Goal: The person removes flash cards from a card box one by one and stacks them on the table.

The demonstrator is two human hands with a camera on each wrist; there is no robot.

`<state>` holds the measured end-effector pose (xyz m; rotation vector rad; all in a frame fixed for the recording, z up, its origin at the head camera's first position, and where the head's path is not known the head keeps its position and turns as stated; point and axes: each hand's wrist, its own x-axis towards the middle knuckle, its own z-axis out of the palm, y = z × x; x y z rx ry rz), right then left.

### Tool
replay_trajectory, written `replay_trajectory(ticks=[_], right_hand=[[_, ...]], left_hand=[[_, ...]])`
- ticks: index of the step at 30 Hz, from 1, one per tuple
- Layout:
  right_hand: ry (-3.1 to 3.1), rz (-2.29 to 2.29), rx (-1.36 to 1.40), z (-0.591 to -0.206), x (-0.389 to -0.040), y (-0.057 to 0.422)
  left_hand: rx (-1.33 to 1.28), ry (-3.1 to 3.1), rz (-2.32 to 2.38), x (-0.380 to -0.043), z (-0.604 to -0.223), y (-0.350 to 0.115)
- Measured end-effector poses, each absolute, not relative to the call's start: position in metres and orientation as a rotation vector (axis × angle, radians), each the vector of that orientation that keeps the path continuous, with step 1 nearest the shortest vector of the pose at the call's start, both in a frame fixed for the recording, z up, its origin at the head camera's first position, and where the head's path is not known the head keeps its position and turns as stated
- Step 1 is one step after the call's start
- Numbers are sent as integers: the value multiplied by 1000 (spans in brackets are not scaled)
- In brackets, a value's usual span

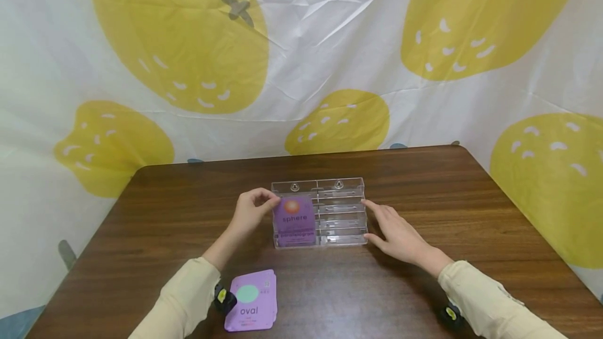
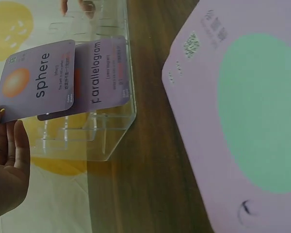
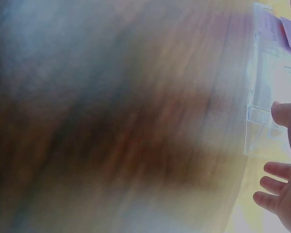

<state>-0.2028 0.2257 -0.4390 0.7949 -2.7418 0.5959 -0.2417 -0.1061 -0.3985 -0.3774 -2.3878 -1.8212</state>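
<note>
A purple card printed "sphere" [image 1: 294, 213] is pinched at its upper left corner by my left hand [image 1: 254, 207]. It stands at the left column of a clear plastic tiered rack [image 1: 341, 239], in front of which the "parallelogram" card [image 2: 109, 73] sits in the lowest tier. In the left wrist view the sphere card overlaps the parallelogram card from behind and above. My right hand [image 1: 398, 232] touches the rack's right side with thumb and fingers spread apart. Below the left forearm lies a stack of purple cards [image 1: 261, 302], the top one reading "oval" with a green oval.
The rack stands on a dark brown wooden table [image 1: 424, 187], its right column holding no card. Behind the table hangs a white cloth [image 1: 339, 25] with large yellow fruit prints.
</note>
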Motion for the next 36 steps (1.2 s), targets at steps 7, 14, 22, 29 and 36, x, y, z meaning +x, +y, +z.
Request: replay_trajectory(ticks=[7, 14, 22, 29, 36], right_hand=[[-2725, 591, 798, -437, -202, 226], [-2687, 580, 807, -439, -202, 225], [-2705, 580, 805, -438, -201, 225], [-2693, 576, 811, -438, -203, 226], [-2684, 579, 812, -439, -202, 225]], left_hand=[[-391, -2325, -1915, -242, -392, -108], [-386, -2294, -1955, -239, -380, -113], [-382, -2280, -1950, -236, -371, -127], [-310, -2331, -1901, -228, -371, -141], [-278, -2379, -1876, -221, -378, -151]])
